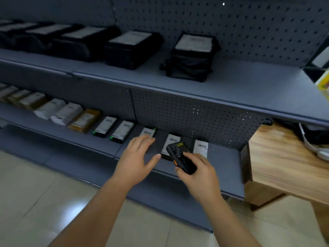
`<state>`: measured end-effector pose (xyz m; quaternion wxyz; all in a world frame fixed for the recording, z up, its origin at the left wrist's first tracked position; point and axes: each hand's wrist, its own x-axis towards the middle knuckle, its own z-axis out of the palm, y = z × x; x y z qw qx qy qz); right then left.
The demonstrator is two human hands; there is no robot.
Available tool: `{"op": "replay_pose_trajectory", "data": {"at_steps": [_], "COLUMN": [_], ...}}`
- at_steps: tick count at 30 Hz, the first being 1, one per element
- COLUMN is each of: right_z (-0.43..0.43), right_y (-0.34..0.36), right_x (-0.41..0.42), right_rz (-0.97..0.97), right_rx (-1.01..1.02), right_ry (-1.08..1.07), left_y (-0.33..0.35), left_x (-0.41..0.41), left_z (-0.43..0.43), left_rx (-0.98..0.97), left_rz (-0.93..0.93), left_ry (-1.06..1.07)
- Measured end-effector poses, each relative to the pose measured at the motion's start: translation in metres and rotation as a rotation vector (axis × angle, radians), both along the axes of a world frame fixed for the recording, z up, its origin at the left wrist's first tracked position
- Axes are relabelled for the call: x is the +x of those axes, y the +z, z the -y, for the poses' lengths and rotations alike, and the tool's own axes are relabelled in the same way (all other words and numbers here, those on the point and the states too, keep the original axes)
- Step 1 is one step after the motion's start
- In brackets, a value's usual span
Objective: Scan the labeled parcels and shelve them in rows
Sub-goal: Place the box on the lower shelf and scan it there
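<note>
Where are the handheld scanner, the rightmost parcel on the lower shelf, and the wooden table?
handheld scanner (178, 148): head view, on its black back.
rightmost parcel (201, 147): head view, on its white barcode label.
wooden table (277, 157): head view, on its bare top.

Grey pegboard-backed shelving (231, 86) stands on a glossy pale tiled floor (35, 202), beside a wooden table (276, 166).

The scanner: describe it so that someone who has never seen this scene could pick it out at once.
Look at the lower shelf of the grey rack, where small parcels lie in a row. Near the row's right end, the right hand grips the scanner over one of them. Unlike the white-labelled parcels around it, it is a black device with an orange side button.
</note>
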<state>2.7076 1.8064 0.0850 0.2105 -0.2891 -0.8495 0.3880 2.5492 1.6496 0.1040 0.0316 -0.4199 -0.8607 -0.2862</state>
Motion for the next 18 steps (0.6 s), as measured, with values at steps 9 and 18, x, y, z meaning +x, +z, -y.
{"op": "replay_pose_trajectory", "data": {"at_steps": [9, 18], "right_z": [0.188, 0.385], "right_y": [0.079, 0.097], "right_x": [-0.115, -0.319], "right_rz": [-0.103, -0.162], "right_rx": [0.106, 0.115], "right_ry": [0.124, 0.368], "left_y": [0.061, 0.069], "left_x": [-0.089, -0.246], "left_z": [0.218, 0.437], "left_rx": [0.200, 0.275], "left_rz": [-0.093, -0.142], "left_ry": [0.135, 0.399]}}
